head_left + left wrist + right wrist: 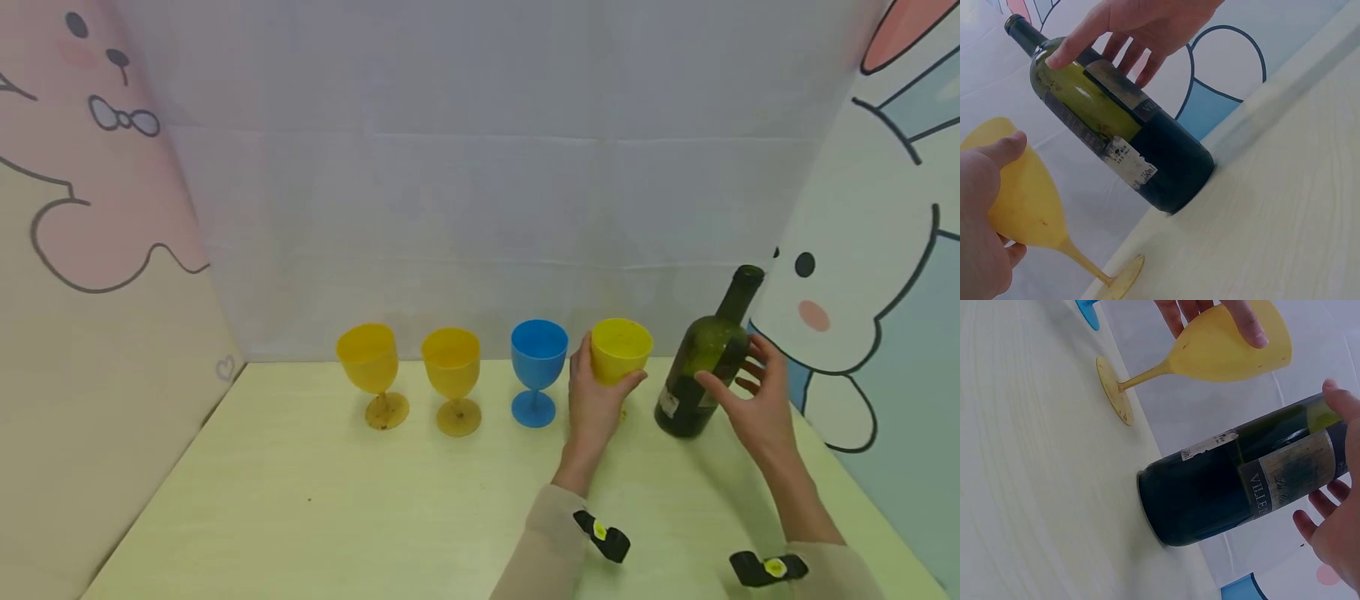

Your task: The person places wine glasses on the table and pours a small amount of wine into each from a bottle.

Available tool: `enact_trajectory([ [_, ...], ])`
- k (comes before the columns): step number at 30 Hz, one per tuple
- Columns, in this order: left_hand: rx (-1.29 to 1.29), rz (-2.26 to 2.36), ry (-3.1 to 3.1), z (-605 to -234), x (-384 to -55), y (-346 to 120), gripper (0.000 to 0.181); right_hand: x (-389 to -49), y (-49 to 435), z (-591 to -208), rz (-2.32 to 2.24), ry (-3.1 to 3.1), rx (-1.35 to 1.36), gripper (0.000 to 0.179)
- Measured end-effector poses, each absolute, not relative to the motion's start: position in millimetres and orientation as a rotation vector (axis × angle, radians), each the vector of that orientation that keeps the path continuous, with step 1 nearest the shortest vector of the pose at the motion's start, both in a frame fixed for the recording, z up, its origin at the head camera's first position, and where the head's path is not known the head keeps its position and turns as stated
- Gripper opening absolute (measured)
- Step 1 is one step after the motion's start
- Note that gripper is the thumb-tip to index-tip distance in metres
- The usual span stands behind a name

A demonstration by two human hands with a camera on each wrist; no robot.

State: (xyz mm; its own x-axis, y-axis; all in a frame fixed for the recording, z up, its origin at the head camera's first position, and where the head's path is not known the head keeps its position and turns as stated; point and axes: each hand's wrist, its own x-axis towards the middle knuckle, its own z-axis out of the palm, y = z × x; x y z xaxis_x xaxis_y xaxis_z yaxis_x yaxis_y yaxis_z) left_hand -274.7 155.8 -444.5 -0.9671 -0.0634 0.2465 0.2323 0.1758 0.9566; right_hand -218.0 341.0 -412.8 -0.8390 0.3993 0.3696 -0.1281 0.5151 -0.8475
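Note:
My left hand point(592, 392) grips the bowl of a yellow goblet point(621, 346), thumb on one side and fingers round the other. In the left wrist view the goblet's foot point(1127, 275) is at the table surface. A dark green wine bottle point(697, 375) with worn labels stands on the table to its right. Around the bottle's upper body, my right hand point(761, 404) is spread, its thumb at the glass and its fingers loosely bent on the far side. The right wrist view shows a gap between those fingers point(1322, 506) and the bottle.
Left of the held goblet, a blue goblet point(538, 354) and two more yellow goblets, one nearer point(452, 367) and one farther left point(369, 358), stand in a row on the pale table point(375, 517). A white backdrop point(480, 200) rises behind, with cartoon-printed side panels.

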Motion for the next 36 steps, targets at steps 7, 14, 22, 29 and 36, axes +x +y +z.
enact_trajectory([
  [7, -0.167, -1.861, -2.226, -447, -272, 159, 0.085, -222, 344, -418, 1.330, -2.251, -0.271, 0.093],
  [14, -0.175, -1.827, -2.233, -448, -272, 159, 0.085, -228, 345, -424, 1.360, -2.243, -0.265, 0.093],
  [22, -0.190, -1.805, -2.218, -448, -273, 158, 0.083, -230, 345, -429, 1.382, -2.257, -0.257, 0.091],
  [29, -0.195, -1.804, -2.220, -448, -274, 157, 0.083, -232, 347, -431, 1.389, -2.304, -0.225, 0.091],
  [36, -0.202, -1.787, -2.218, -448, -275, 156, 0.082, -234, 346, -434, 1.392, -2.323, -0.252, 0.090],
])
